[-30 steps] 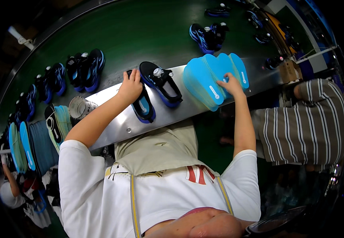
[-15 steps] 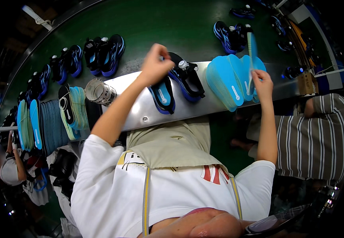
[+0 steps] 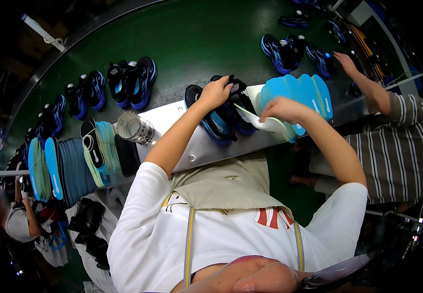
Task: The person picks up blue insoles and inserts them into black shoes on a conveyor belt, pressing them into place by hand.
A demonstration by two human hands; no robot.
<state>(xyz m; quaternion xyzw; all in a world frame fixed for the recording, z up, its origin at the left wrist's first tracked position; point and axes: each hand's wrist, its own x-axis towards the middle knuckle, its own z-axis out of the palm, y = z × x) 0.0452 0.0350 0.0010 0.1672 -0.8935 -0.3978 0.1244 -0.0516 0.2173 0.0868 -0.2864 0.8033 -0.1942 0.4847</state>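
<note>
**Insole to shoe, centre of frame**

Left hand (image 3: 216, 93) at frame centre, fingers curled over the collar of a dark blue shoe (image 3: 211, 119), pinning it to the steel bench (image 3: 172, 129). Second shoe (image 3: 241, 110) of the pair just beside, touching. Right hand (image 3: 282, 108) right of centre, fingers pinched on a pale insole (image 3: 265, 124); insole curves down and left, tip pointing at the shoes. Fanned stack of blue insoles (image 3: 299, 90) directly behind the right hand, upper right. Metal can (image 3: 134, 128) left of the shoes; more stacked insoles (image 3: 74, 166) at left edge. Finished pairs (image 3: 128, 83) on the green belt (image 3: 197, 39) above. Another person's hand (image 3: 347, 63) reaching for shoes at upper right.

Judgement on doing the step well: keep shoe held by the collar with opening clear; lead with insole toe, slightly bowed, slide flat to the front, then press heel down. Cannot tell which shoe is the target.
</note>
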